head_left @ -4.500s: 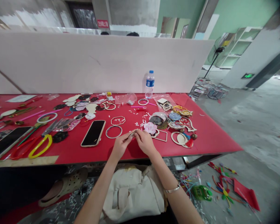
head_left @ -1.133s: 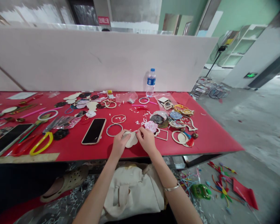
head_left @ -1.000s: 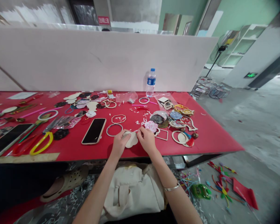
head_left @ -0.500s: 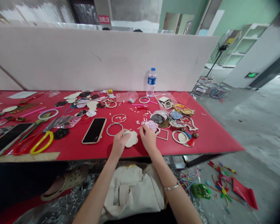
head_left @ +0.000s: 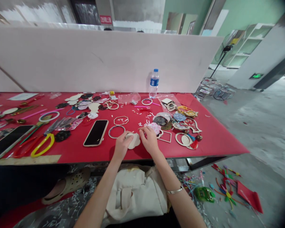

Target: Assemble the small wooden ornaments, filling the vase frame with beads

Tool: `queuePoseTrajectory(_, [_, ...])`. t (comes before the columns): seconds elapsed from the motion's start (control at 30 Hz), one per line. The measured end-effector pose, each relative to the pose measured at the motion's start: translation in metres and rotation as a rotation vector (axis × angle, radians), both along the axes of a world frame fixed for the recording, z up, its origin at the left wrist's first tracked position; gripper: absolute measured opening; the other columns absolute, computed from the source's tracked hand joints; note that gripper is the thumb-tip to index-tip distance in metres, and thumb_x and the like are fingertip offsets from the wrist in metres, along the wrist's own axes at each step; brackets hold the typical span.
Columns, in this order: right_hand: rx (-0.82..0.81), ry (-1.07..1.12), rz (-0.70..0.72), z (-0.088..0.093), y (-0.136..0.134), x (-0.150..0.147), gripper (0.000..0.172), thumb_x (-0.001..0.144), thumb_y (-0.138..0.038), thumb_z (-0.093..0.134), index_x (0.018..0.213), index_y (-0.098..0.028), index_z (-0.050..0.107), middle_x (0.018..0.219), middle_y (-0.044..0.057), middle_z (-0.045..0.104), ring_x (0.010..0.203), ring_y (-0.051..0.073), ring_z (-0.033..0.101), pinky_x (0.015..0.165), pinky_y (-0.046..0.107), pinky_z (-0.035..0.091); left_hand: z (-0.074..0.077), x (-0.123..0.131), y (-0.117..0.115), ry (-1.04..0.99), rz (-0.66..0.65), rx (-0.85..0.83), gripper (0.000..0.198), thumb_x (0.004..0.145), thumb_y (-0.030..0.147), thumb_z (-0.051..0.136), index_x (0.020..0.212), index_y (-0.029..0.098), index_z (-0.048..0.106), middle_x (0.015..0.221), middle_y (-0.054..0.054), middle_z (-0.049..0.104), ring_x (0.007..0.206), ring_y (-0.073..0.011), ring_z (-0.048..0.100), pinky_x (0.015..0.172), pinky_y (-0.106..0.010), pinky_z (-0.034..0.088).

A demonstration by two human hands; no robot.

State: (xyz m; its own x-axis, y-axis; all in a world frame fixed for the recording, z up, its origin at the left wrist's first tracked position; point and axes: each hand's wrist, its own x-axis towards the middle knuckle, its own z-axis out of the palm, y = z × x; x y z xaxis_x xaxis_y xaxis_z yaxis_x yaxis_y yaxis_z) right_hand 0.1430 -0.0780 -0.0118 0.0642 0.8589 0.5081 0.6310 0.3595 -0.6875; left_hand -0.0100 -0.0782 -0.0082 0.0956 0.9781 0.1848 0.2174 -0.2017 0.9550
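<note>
**Looks like a makeshift craft workshop in a half-finished building**

Long red worktable [head_left: 218, 142] piled with wooden craft cutouts [head_left: 120, 120], and paper-like scraps all over the bare concrete floor [head_left: 263, 133]. Behind it there's a white partition board [head_left: 85, 60], green walls [head_left: 249, 12], a pedestal fan [head_left: 224, 53], open shelving [head_left: 250, 44] and a lit exit sign [head_left: 256, 76].

Wht partition [head_left: 97, 60], green wall [head_left: 249, 12], concrete flr [head_left: 270, 126], wht shelves [head_left: 249, 44]
</note>
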Motion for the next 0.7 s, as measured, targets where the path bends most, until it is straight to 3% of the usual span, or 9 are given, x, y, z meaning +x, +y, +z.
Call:
queuePoseTrajectory(0.2, [0.044, -0.079, 0.072, 0.0054, -0.0067, -0.0018, 0.018, 0.088, -0.030, 0.053, 0.099, -0.020, 0.064, 0.095, 0.006, 0.061, 0.094, 0.019, 0.056, 0.088, 0.033, 0.040, 0.0051, 0.0023, -0.0028, 0.111, -0.015, 0.093, 0.020, 0.082, 0.036, 0.056, 0.084, 0.018, 0.063, 0.077, 0.000, 0.064, 0.074, -0.0155, 0.057, 0.070, -0.023, 0.042])
queuePoseTrajectory(0.7, [0.033, -0.063, 0.038, 0.0088, -0.0090, -0.0023, 0.013, 0.082, -0.021, 0.054, 0.093, -0.019, 0.060, 0.091, 0.004, 0.061, 0.088, 0.018, 0.056, 0.085, 0.032, 0.038, 0.0048, 0.0016, -0.0022, 0.071, -0.023, 0.047, 0.020, 0.080, 0.035, 0.058, 0.083, 0.017, 0.065, 0.074, 0.000, 0.063, 0.071, -0.0158, 0.055, 0.068, -0.024, 0.041])
